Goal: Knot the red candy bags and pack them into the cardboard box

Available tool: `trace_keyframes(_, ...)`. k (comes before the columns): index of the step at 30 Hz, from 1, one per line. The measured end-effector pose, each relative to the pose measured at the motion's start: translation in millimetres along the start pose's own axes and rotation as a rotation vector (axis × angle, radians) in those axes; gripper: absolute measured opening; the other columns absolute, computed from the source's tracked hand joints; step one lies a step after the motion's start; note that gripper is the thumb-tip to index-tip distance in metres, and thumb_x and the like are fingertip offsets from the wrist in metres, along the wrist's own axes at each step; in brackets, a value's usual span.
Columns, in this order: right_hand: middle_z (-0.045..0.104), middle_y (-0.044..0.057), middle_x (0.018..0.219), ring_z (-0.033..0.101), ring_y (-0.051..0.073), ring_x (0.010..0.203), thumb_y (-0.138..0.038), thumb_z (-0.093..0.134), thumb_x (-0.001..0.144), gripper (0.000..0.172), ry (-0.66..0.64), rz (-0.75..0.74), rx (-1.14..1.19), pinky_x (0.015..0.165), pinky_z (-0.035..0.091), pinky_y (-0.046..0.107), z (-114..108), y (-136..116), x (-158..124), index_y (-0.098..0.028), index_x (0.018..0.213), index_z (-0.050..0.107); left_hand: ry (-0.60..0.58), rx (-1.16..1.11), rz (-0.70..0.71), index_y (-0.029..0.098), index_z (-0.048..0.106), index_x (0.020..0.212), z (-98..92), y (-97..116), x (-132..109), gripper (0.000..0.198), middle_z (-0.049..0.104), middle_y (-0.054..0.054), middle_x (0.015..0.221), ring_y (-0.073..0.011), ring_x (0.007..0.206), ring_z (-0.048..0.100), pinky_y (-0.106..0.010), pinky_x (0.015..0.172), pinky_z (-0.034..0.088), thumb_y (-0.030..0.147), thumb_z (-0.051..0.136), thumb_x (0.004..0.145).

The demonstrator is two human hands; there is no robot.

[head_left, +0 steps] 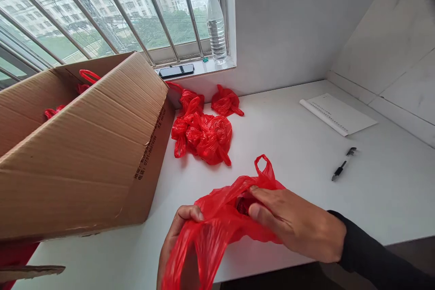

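Note:
A red plastic bag [214, 208] hangs loosely over the near part of the white table, its mouth bunched open. My left hand [180, 224] is closed on the bag's left side, with the thumb on top and the other fingers mostly hidden behind the film. At the mouth of the bag, my right hand [299, 222] grips the plastic, some fingertips out of sight. Inside the opening a dark red item [242, 205] partly shows; its kind is unclear. One loop handle [262, 163] sticks up behind my right fingers.
Several knotted red bags [207, 136] lie ahead by the wall. An open cardboard box [102, 145] with more red bags stands left. On the right are a notepad [340, 111], a pen [339, 171] and its cap [351, 151]. The sill holds a phone [176, 70] and a water bottle [216, 27].

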State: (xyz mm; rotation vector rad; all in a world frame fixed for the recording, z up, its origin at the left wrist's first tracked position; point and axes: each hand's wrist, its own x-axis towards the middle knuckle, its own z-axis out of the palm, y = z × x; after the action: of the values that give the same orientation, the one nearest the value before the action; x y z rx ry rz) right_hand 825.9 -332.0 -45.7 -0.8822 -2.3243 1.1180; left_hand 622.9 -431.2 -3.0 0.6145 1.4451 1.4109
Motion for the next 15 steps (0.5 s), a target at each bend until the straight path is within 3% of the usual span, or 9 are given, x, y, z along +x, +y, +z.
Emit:
trace_keyframes(2,0.07,-0.002,0.081,0.067,0.016,0.069,-0.045,0.023,0.112,0.045,-0.081,0.071,0.043,0.067,0.052,0.029,1,3,3,-0.025,0.086,0.053,0.077,0.005,0.099,0.025,0.063,0.079,3.4,-3,0,0.046,0.072,-0.003,0.077,-0.0226,0.063,0.066,-0.033,0.058,0.056,0.055,0.091,0.058)
trace_keyframes(4,0.073,0.001,0.087,0.072,0.02,0.076,-0.035,0.032,0.111,0.03,-0.105,0.12,-0.084,0.071,0.053,0.033,6,5,6,-0.024,0.1,0.058,0.104,-0.013,0.146,0.026,0.062,0.079,7.1,-7,3,0.056,0.068,-0.003,0.08,-0.0245,0.071,0.065,-0.035,0.062,0.056,0.07,0.087,0.055)
trace_keyframes(7,0.076,0.003,0.094,0.075,0.027,0.082,-0.024,0.045,0.106,0.017,-0.155,0.169,-0.3,0.068,0.05,0.037,12,4,10,-0.023,0.117,0.058,0.048,-0.045,0.053,0.024,0.053,0.065,6.9,-10,10,0.065,0.052,0.001,0.06,-0.0166,0.054,0.052,-0.029,0.05,0.046,0.068,0.094,0.04)
trace_keyframes(10,0.077,0.003,0.09,0.076,0.029,0.08,-0.017,0.049,0.103,0.018,-0.207,0.216,-0.459,0.063,0.045,0.037,14,0,12,-0.023,0.113,0.062,0.06,-0.107,-0.025,0.022,0.051,0.067,5.8,-9,10,0.057,0.046,0.005,0.056,-0.0101,0.048,0.042,-0.022,0.046,0.036,0.057,0.094,0.056)
trace_keyframes(12,0.077,0.004,0.085,0.075,0.028,0.075,-0.013,0.05,0.101,0.019,-0.238,0.231,-0.524,0.058,0.039,0.036,14,1,15,-0.023,0.105,0.066,0.079,-0.16,-0.052,0.023,0.052,0.076,9.4,-6,2,0.048,0.055,0.004,0.063,-0.0106,0.052,0.047,-0.022,0.049,0.038,0.055,0.087,0.072)
trace_keyframes(15,0.074,0.004,0.073,0.072,0.024,0.066,-0.009,0.053,0.096,0.02,-0.199,0.219,-0.536,0.053,0.031,0.033,15,6,17,-0.022,0.089,0.067,0.035,-0.199,-0.017,0.024,0.048,0.079,18.7,-1,-14,0.043,0.055,0.005,0.053,-0.0104,0.048,0.048,-0.022,0.053,0.042,0.049,0.083,0.081)
